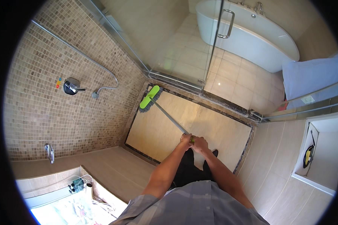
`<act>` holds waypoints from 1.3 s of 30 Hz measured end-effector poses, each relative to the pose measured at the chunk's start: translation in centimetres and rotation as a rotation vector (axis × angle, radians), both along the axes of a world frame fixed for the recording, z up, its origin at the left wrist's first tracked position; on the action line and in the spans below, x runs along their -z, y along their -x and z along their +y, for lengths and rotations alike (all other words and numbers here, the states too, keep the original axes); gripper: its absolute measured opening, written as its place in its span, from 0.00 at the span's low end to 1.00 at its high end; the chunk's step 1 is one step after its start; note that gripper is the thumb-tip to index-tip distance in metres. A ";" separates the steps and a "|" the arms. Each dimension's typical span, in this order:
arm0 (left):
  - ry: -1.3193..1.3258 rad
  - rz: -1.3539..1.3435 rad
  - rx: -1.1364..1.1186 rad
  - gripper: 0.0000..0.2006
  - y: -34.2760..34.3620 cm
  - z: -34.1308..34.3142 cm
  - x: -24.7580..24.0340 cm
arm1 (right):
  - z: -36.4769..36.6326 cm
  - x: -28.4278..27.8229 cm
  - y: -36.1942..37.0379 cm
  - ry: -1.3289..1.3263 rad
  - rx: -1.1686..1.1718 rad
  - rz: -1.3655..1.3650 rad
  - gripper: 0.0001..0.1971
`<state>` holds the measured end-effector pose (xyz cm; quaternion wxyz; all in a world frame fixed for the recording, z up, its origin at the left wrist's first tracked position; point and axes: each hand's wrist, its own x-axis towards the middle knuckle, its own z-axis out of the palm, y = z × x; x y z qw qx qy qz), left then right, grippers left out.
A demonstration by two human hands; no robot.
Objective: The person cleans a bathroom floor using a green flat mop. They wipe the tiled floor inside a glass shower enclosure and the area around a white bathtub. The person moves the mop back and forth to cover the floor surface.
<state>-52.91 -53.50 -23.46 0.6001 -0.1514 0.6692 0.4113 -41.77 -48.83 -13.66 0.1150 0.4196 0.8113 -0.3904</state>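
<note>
- Two hands grip one mop handle (171,119): the left hand (185,141) is wrapped around the upper end of the pole, and the right hand (200,144) is closed on it just behind, the two touching.
- Mop (150,99), landmark for this legend: its green head with a grey fringe lies flat on the shower floor (210,131), in the far corner, and the pole slants from it back to the hands.
- Mosaic wall (49,101): left of the mop head, bearing a round chrome valve (71,86) and a hose (107,80) that ends beside it.
- Glass door (214,45): just beyond the mop head, with a metal pull handle (227,24).
- Bathtub (248,35): white, well beyond the mop, behind the glass.
- Dark stone border (229,107): frames the floor, touching the mop head's far edge.
- Shoes (214,152): dark, on the floor below the hands, well apart from the mop head.
- Niche (319,150): far right of the mop, holding a yellow and black object (308,156) too small to identify.
</note>
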 end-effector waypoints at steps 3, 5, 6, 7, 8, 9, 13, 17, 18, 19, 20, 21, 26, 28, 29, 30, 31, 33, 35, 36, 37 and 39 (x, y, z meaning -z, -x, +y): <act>0.072 -0.067 0.186 0.13 -3.3 0.8 -3.1 | -0.3 -3.2 -3.6 0.046 0.068 -0.050 0.14; 0.101 -0.039 0.313 0.19 -7.0 1.0 -3.7 | -0.3 -3.6 -7.7 0.013 0.080 -0.102 0.15; 0.098 -0.049 0.345 0.21 -9.1 1.3 -4.2 | -0.3 -3.6 -10.3 -0.003 0.090 -0.130 0.16; 0.095 -0.060 0.379 0.22 -11.1 1.7 -4.7 | -0.4 -3.7 -13.1 -0.031 0.092 -0.115 0.16; 0.123 -0.111 0.438 0.25 -13.1 1.9 -4.8 | -0.5 -4.1 -15.7 -0.059 0.084 -0.097 0.16; 0.101 -0.166 0.478 0.26 -15.2 1.9 -4.3 | -0.5 -4.6 -18.5 -0.089 0.080 -0.080 0.17; 0.086 -0.324 0.608 0.27 -25.0 2.0 -3.7 | -0.8 -9.8 -29.0 -0.133 0.171 -0.121 0.16; 0.127 -0.453 0.728 0.27 -32.6 2.6 -2.6 | -3.0 -15.7 -37.7 -0.109 0.422 -0.256 0.20; 0.134 -0.472 0.717 0.25 -34.4 2.8 -2.9 | -3.7 -17.2 -39.5 -0.110 0.469 -0.275 0.20; 0.140 -0.489 0.702 0.22 -36.1 2.9 -3.4 | -4.5 -18.4 -41.3 -0.112 0.512 -0.293 0.19; 0.148 -0.507 0.686 0.20 -37.7 2.9 -3.8 | -5.3 -19.6 -42.8 -0.113 0.555 -0.310 0.19; 0.161 -0.533 0.631 0.17 -39.5 2.7 -3.5 | -5.9 -20.9 -43.9 -0.113 0.584 -0.315 0.19; 0.137 -0.662 0.493 0.05 -45.4 2.2 -5.0 | -7.8 -23.0 -48.7 -0.035 0.729 -0.161 0.20; 0.155 -0.601 0.486 0.05 -45.1 2.4 -6.5 | -7.0 -24.0 -47.6 0.027 0.738 -0.127 0.20; 0.156 -0.573 0.450 0.05 -44.3 2.6 -6.1 | -6.3 -24.4 -46.9 0.057 0.730 -0.108 0.20; 0.157 -0.550 0.410 0.05 -43.0 2.8 -5.4 | -5.9 -23.5 -46.3 -0.017 0.620 -0.087 0.19; 0.157 -0.526 0.366 0.05 -41.6 3.0 -4.6 | -5.5 -22.1 -45.3 -0.023 0.588 -0.050 0.19; 0.150 -0.490 0.300 0.05 -37.4 3.5 -3.4 | -4.2 -20.2 -42.5 -0.034 0.515 0.032 0.19; 0.129 -0.446 0.192 0.05 -32.4 3.6 -1.8 | -3.2 -18.8 -38.2 0.059 0.494 0.060 0.20; 0.116 -0.431 0.176 0.05 -29.4 3.7 -1.0 | -2.8 -16.7 -36.3 0.051 0.453 0.083 0.20; 0.101 -0.413 0.152 0.06 -26.3 3.7 -0.1 | -2.4 -14.5 -34.2 0.045 0.404 0.108 0.21; 0.129 -0.362 -0.129 0.05 -20.1 3.0 2.1 | -2.0 -10.5 -28.8 -0.096 0.202 0.145 0.20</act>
